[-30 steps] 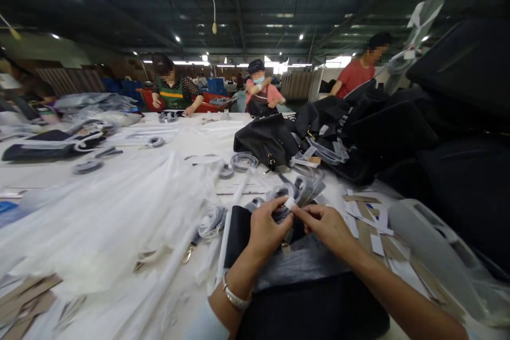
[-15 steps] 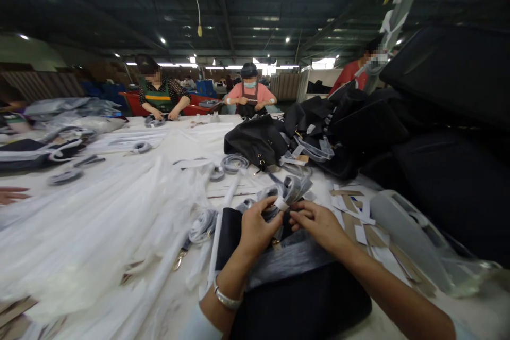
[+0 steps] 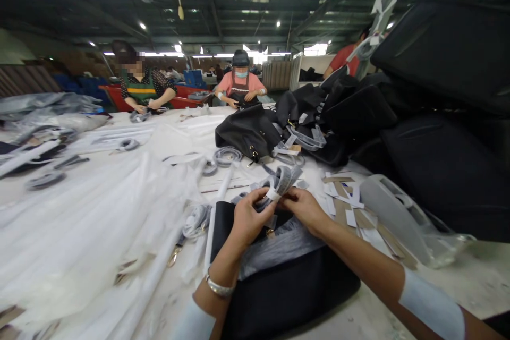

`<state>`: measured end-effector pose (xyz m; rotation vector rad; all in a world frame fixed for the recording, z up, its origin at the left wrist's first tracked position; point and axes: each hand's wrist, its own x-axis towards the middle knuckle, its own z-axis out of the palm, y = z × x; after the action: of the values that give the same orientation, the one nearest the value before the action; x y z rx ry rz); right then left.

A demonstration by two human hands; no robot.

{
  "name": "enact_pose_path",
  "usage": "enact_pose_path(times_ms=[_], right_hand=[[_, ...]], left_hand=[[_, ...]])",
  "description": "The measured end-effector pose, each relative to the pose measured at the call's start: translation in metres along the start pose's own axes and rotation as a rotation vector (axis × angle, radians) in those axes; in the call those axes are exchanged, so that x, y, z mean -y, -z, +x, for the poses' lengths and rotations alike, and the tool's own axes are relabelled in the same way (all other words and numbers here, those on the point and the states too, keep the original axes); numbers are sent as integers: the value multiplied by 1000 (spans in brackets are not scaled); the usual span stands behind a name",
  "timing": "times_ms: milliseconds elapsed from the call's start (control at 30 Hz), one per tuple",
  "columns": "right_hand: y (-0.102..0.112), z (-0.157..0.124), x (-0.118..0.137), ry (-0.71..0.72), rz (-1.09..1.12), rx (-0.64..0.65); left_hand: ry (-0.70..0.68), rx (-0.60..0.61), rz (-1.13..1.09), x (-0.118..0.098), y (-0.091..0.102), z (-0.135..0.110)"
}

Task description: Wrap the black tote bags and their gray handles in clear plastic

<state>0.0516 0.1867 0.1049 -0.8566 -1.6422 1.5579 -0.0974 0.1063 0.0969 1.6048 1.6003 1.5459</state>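
Observation:
Grey straps wrapped in clear plastic form a looped bundle [image 3: 287, 176], with a white band [image 3: 273, 194] round its middle. My left hand [image 3: 249, 218] is closed on this bundle, thumb and fingers either side of the band. My right hand [image 3: 306, 211] pinches at the bundle's right side by the band; its fingertips are partly hidden. Below both hands lies a black bag [image 3: 295, 292] with a plastic-wrapped strip [image 3: 285, 252] across it and a gold metal fitting [image 3: 270, 233]. Left of the bag rests another wrapped strap coil [image 3: 196, 220] with a gold hook [image 3: 173, 256].
Black bags [image 3: 249, 133] are heaped ahead and to the right. White plastic sheeting [image 3: 99, 223] spreads over the table's left side. Card and paper strips [image 3: 350, 218] lie to the right, beside a translucent plastic piece [image 3: 392, 218]. Two co-workers [image 3: 240, 82] [image 3: 139, 85] work across the table.
My right hand has moved in against the strap bundle, its fingers now partly behind the band. My left hand keeps its hold. The camera view has shifted slightly.

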Motion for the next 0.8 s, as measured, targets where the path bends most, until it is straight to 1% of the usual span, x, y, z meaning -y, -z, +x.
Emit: enact_pose_path(times_ms=[133, 267, 333, 433, 533, 600, 667, 733, 800], right_hand=[[-7, 8, -2, 17, 57, -10], [-12, 20, -7, 20, 59, -78], [-13, 24, -5, 12, 55, -79], [-10, 23, 4, -20, 79, -6], [-6, 11, 17, -89, 189, 150], [-6, 3, 24, -136, 284, 240], [-8, 1, 25, -158, 303, 252], [-10, 4, 24, -152, 228, 210], [-9, 12, 23, -125, 144, 186]], left_hand=[[2, 23, -29, 2, -1, 0], [-29, 12, -5, 2, -1, 1], [-26, 1, -23, 4, -2, 1], [86, -3, -186, 7, -2, 3], [180, 6, -374, 8, -1, 3], [201, 6, -412, 5, -1, 2], [208, 14, -391, 3, -3, 1], [214, 12, -347, 3, -7, 2], [225, -20, -296, 4, -10, 5]])
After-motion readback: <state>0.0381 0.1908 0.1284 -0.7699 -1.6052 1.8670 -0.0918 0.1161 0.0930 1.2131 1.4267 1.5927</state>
